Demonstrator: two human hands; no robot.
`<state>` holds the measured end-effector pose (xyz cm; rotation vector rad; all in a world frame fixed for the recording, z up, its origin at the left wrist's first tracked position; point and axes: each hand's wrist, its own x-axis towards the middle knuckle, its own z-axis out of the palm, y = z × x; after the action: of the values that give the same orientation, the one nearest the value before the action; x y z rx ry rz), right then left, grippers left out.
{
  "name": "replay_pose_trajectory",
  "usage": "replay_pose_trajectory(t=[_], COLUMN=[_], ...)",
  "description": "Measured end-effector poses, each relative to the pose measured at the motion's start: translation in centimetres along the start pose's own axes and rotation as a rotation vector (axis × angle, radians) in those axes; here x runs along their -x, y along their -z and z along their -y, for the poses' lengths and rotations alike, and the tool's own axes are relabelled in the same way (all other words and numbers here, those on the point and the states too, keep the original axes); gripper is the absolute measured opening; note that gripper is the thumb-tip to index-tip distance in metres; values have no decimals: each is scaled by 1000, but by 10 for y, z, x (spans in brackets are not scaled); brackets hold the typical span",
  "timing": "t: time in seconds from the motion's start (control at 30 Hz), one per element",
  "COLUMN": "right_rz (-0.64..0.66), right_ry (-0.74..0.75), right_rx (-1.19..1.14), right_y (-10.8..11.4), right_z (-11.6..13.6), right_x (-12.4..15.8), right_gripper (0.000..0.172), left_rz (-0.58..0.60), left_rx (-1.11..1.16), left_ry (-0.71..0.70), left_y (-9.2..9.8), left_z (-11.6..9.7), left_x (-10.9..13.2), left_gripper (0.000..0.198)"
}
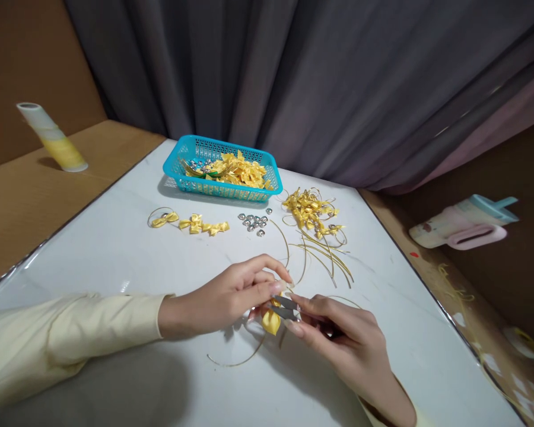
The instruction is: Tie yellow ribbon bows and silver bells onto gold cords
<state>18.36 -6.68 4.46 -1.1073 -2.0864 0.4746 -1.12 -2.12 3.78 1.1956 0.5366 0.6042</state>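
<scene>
Near the front of the table, my left hand (pixel 235 296) is closed, pinching a yellow satin bow (pixel 271 322) between its fingers. A thin gold cord (pixel 240 363) curves out below that hand. My right hand (pixel 347 341) is wrapped around what look like small pliers (pixel 286 309); their two grey jaws are spread and lie against the bow. The handles are mostly hidden in the palm. Exactly what the jaws touch is covered by my fingers. Just beyond my hands lie loose gold cords (pixel 324 252) with pale tips.
A blue plastic basket (pixel 222 188) holds yellow bows and silver bells. Several silver bells (pixel 253 222) lie before it. Yellow bows (pixel 203 225) sit at left, a pile of corded bows (pixel 311 209) at right. Beyond the table edges are a cardboard tube (pixel 56 142) and a tumbler (pixel 460 222).
</scene>
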Motion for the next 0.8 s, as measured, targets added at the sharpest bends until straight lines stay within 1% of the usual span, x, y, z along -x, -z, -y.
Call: replay_pose_trajectory(t=[0.13,0.33,0.53,0.8], right_rz=[8,39,35,59], right_ry=[18,-3,7,38], right_rx=[24,26,36,88], right_y=[0,1,0,2], right_z=[3,1,-1,1], right_x=[0,0,1,1], right_gripper=[14,10,11,9], left_rz=[3,5,12,22], left_rx=[34,52,50,41], left_ry=[34,41,82,74], left_y=[-1,1,3,4], left_z=[-2,-1,1,2], left_x=[0,0,0,-2], left_gripper=[15,14,18,16])
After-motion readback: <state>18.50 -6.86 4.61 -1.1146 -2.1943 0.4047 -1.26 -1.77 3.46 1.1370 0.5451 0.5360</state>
